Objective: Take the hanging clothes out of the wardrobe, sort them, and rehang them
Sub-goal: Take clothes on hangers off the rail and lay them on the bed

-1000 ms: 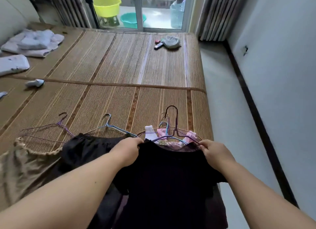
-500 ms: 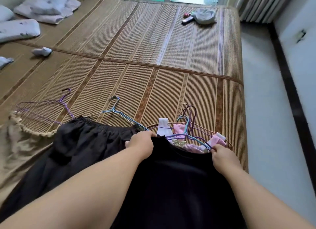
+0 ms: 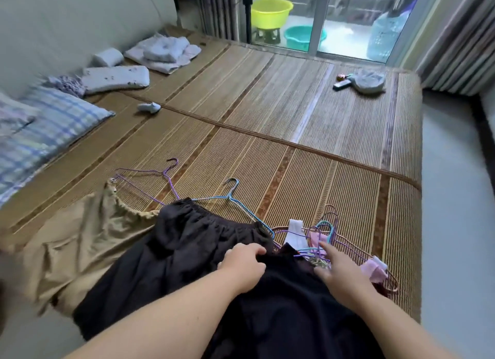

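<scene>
Left hand [image 3: 242,265] bunches the black top's [image 3: 281,318] edge. Right hand [image 3: 336,269] lies flat-fingered on tangled wire hangers [image 3: 322,231]. A gathered black skirt [image 3: 192,241] lies left of the hands on the woven bed mat [image 3: 321,171]. Far ahead sits a round yellow basin [image 3: 270,10], contents unseen.

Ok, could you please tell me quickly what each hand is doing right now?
Left hand: grips the black top's upper edge.
Right hand: open, fingers straight over the wire hangers.

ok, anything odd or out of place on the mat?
A white sock lies alone on the woven mat. The wire hangers by the right hand sit in a tangled heap, hooks crossing.
</scene>
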Available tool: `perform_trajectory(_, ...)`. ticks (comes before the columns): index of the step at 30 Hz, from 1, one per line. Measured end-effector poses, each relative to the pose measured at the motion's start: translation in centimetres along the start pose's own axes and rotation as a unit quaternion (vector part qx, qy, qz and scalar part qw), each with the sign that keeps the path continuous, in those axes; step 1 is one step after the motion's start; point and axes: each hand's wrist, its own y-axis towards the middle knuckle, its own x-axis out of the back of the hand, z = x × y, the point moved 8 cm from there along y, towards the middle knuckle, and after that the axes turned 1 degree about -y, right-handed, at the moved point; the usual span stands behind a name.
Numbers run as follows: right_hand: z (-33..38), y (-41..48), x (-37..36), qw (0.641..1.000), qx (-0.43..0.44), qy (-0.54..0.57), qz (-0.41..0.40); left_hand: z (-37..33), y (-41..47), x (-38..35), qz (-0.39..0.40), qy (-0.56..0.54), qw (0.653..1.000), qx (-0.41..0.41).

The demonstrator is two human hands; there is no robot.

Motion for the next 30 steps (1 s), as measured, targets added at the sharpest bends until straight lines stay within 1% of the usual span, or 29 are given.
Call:
perform_trajectory(3, 8.5, -2.0, 0.0, 0.993, 0.091, -0.074, 0.032, 2.5, -4.9, 4.8, -0.029, -0.007, 1.0, 0.009)
perform_trajectory(7, 21.1, -5.1, -1.2, 0.961, 0.224, -0.154, 0.057, 7.2, -12.2, 12.5, -0.105, 0.071, 0.992, 0.018)
perform_trajectory(10, 31.2, -8.9, -2.9, 0.927, 0.321, -0.177, 0.071, 11.6, -17.8, 18.2, -0.173, 0.077, 0.981, 0.035)
perform_trajectory(12, 37.9, -12.2, -4.4, 0.897, 0.388, -0.202, 0.068, 15.0, -21.8, 21.8, -0.219, 0.054, 0.973, 0.054)
perform_trajectory(14, 43.7, -15.7, -6.0, 0.866, 0.448, -0.212, 0.068, 17.9, -25.6, 25.0, -0.262, 0.058, 0.961, 0.069)
perform_trajectory(17, 52.0, -22.0, -8.9, 0.822, 0.52, -0.226, 0.054, 22.6, -32.3, 29.8, -0.332, 0.08, 0.936, 0.084)
perform_trajectory(21, 62.1, -30.4, -12.6, 0.775, 0.595, -0.211, 0.038, 28.6, -41.7, 35.6, -0.429, 0.123, 0.886, 0.121)
perform_trajectory(25, 71.1, -39.1, -17.1, 0.724, 0.664, -0.182, 0.045, 35.2, -52.2, 39.4, -0.486, 0.167, 0.838, 0.18)
perform_trajectory(28, 76.5, -45.5, -20.9, 0.678, 0.713, -0.172, 0.058, 39.9, -59.9, 40.8, -0.527, 0.166, 0.798, 0.241)
perform_trajectory(30, 79.2, -49.6, -23.0, 0.645, 0.742, -0.175, 0.061, 42.3, -64.1, 41.2, -0.54, 0.158, 0.776, 0.286)
